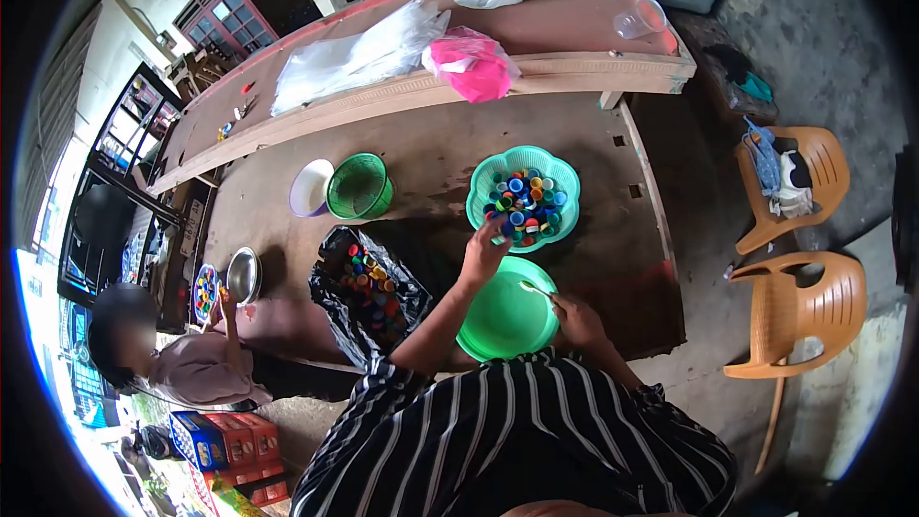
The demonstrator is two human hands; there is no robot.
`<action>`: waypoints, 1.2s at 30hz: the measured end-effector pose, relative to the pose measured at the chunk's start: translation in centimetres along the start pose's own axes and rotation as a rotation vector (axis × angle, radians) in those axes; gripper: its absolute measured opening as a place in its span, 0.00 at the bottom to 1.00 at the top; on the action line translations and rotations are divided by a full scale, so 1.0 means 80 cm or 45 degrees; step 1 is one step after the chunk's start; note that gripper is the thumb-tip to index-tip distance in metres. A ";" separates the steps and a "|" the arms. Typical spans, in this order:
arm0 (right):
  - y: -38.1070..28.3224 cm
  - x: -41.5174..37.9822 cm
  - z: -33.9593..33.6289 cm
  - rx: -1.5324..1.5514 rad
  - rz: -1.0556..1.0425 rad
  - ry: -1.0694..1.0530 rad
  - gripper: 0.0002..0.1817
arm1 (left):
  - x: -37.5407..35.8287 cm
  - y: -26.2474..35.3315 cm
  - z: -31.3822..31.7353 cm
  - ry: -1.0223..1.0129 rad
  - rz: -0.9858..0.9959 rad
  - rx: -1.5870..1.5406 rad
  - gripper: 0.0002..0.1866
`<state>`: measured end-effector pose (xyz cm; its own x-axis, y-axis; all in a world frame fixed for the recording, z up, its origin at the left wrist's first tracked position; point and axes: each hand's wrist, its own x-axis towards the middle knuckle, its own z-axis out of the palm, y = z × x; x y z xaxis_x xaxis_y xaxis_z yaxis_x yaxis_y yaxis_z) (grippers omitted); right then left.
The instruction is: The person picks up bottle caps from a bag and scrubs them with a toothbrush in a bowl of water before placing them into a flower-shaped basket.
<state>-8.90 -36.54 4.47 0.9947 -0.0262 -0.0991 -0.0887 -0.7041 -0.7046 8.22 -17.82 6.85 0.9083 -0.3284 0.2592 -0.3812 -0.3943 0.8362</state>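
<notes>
My left hand (pixel 486 247) reaches over the near edge of a scalloped turquoise basket (pixel 571 199) filled with colourful bottle caps (pixel 518 186). Its fingers are closed at a dark blue cap, just above the caps. Below it stands a round light green basin (pixel 507 311) with no caps showing inside. My right hand (pixel 577 320) is at the basin's right rim, its fingers pinched on a small thin pale tool (pixel 532 288) whose tip points over the basin. Left of my forearm, a black plastic bag (pixel 330 299) lies open with many caps in it.
A green basket (pixel 360 188) and a white bowl (pixel 311 189) stand farther left. A person (pixel 203 364) sits at left beside a metal bowl (pixel 244 275). Plastic bags (pixel 359 50) lie on the raised shelf. Two orange chairs (pixel 809 316) are at right.
</notes>
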 end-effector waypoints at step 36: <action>0.003 -0.003 0.006 0.072 0.034 -0.115 0.18 | -0.136 -0.102 -0.151 0.716 -0.512 0.600 0.17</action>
